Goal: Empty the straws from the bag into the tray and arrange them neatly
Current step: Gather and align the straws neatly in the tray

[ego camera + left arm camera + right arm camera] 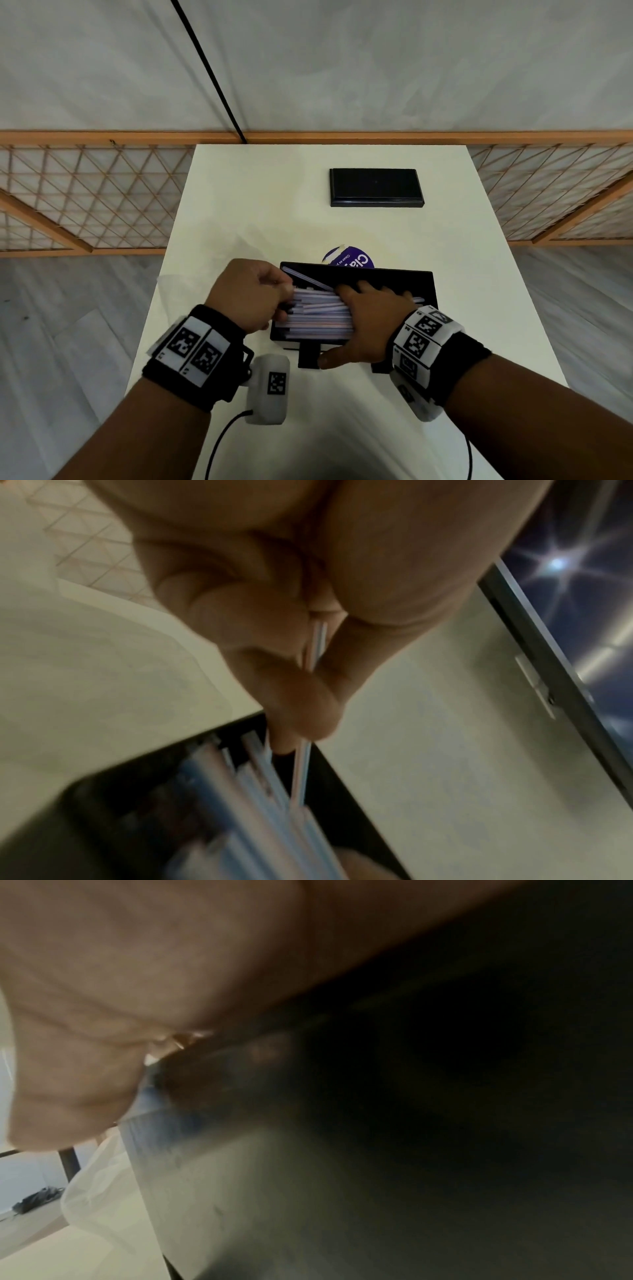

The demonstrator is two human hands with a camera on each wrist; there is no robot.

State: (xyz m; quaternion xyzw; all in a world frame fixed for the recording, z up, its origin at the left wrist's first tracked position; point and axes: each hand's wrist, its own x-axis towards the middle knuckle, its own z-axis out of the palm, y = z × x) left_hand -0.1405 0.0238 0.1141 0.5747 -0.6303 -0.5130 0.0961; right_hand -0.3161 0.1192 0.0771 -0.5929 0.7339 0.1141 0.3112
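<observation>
A black tray point(394, 275) stands near the front of the white table and holds a pile of pastel straws point(318, 320) lying left to right. My left hand point(281, 298) is curled at their left ends; the left wrist view shows its thumb and fingers pinching a single straw point(310, 653) above the other straws point(260, 791). My right hand point(359, 308) lies flat on the pile's right half, its thumb stretched along the tray's front wall. The clear bag point(239, 241) lies flat on the table behind my left hand. The right wrist view is mostly dark palm.
A purple round label point(352, 257) lies just behind the tray. Further back on the table point(260, 192) sits a second flat black rectangular piece point(376, 187). A wooden lattice fence point(85, 192) runs behind the table, and a black cable crosses the wall.
</observation>
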